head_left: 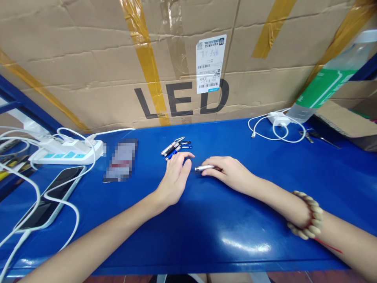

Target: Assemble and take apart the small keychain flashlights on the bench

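Note:
Between the thumb and fingers of my right hand (pixel 228 171) is a small silver penlight (pixel 204 168), its end pointing left. My left hand (pixel 176 179) rests just left of it, thumb and fingers apart, with nothing seen in its grasp. Right behind my left fingertips lie several similar small penlights with clips: a silver one (pixel 169 147), a black one and a blue one (pixel 172 153). Whether my left fingers touch the blue one I cannot tell. A beaded bracelet (pixel 315 216) circles my right wrist.
A big cardboard box (pixel 97 70) marked LED stands behind the blue table (pixel 182 243). At left are a white power strip (pixel 70 153), cables, a phone (pixel 50 200) and a blurred flat item (pixel 120 161). A charger (pixel 278 118), scissors (pixel 321 135) and a bottle (pixel 326 84) are at right.

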{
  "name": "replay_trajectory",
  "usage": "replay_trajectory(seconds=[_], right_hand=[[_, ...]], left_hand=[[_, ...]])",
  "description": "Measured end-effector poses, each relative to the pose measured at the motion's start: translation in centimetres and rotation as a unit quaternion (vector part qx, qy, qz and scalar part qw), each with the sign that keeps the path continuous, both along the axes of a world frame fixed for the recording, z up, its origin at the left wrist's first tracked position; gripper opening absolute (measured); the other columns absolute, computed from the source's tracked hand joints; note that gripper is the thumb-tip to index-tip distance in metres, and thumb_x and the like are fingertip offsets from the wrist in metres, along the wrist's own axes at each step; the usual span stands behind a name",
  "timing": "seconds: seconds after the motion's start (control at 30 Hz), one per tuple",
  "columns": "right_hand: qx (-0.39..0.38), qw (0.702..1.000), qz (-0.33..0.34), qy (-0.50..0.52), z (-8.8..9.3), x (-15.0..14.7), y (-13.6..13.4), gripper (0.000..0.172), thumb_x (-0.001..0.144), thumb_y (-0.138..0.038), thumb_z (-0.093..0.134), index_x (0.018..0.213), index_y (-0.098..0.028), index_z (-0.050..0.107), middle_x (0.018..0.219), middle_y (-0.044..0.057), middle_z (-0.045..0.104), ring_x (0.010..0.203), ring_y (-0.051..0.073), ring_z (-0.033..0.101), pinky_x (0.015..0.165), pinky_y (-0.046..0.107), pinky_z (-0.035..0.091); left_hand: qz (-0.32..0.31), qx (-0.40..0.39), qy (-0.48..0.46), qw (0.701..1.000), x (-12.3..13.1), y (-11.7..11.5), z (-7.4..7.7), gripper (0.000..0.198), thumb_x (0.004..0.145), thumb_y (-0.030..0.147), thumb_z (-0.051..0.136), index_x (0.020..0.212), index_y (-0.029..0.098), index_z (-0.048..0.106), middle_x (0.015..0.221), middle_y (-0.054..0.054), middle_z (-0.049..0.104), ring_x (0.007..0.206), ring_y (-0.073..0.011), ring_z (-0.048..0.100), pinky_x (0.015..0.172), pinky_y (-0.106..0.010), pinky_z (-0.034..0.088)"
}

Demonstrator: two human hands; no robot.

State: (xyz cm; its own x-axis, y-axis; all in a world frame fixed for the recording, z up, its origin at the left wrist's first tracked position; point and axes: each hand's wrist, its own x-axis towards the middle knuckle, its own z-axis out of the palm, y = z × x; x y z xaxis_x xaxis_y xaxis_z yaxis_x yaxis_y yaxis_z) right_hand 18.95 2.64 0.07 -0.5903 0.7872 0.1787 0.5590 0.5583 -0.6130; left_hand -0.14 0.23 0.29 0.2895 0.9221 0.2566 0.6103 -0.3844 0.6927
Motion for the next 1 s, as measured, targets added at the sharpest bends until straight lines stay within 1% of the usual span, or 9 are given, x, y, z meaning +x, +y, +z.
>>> replay_trajectory(seconds=[0.2, 0.5, 0.7, 0.9, 1.0], right_hand=[[-0.009, 1.000, -0.005, 0.000, -0.19, 0.09, -0.01, 0.024, 0.085, -0.043, 0.048, 0.092, -0.026, 0.063, 0.090, -0.001, 0.065, 0.083, 0.014, 0.059, 0.069, 0.024, 0.040], [0.004, 1.000, -0.005, 0.002, -0.09, 0.02, -0.07, 0.023, 0.083, -0.042, 0.052, 0.095, -0.026, 0.062, 0.094, -0.001, 0.065, 0.085, 0.015, 0.059, 0.072, 0.024, 0.041], [0.016, 1.000, -0.010, -0.016, 0.10, 0.04, -0.18, 0.026, 0.082, -0.046, 0.051, 0.088, -0.024, 0.065, 0.087, -0.001, 0.066, 0.082, 0.016, 0.060, 0.066, 0.023, 0.040], [0.033, 0.999, -0.012, -0.019, 0.14, 0.06, -0.17, 0.021, 0.084, -0.042, 0.051, 0.092, -0.028, 0.066, 0.091, -0.002, 0.066, 0.084, 0.014, 0.060, 0.066, 0.022, 0.039], [0.035, 0.999, -0.018, -0.025, 0.14, 0.07, -0.15, 0.022, 0.084, -0.042, 0.051, 0.091, -0.028, 0.066, 0.090, -0.002, 0.065, 0.083, 0.014, 0.060, 0.065, 0.022, 0.039]], left_hand=[[0.001, -0.002, 0.000, 1.000, 0.01, -0.01, 0.04, 0.036, 0.093, 0.040, 0.018, 0.104, 0.021, 0.047, 0.112, -0.006, 0.053, 0.112, -0.0189, 0.043, 0.101, -0.039, 0.028], [0.002, -0.003, -0.006, 1.000, 0.01, 0.02, 0.03, 0.034, 0.093, 0.039, 0.019, 0.103, 0.021, 0.047, 0.112, -0.005, 0.054, 0.110, -0.0186, 0.043, 0.100, -0.039, 0.028], [0.005, -0.002, -0.005, 1.000, 0.06, 0.14, -0.01, 0.035, 0.093, 0.040, 0.019, 0.102, 0.021, 0.047, 0.110, -0.005, 0.054, 0.110, -0.0189, 0.044, 0.099, -0.038, 0.029], [0.000, 0.001, -0.008, 1.000, -0.01, 0.17, -0.11, 0.035, 0.093, 0.039, 0.019, 0.103, 0.021, 0.047, 0.109, -0.006, 0.054, 0.110, -0.0190, 0.044, 0.099, -0.038, 0.029], [0.001, 0.001, -0.008, 1.000, -0.03, 0.13, -0.11, 0.034, 0.093, 0.039, 0.019, 0.103, 0.021, 0.047, 0.109, -0.005, 0.054, 0.110, -0.0189, 0.044, 0.099, -0.039, 0.029]])
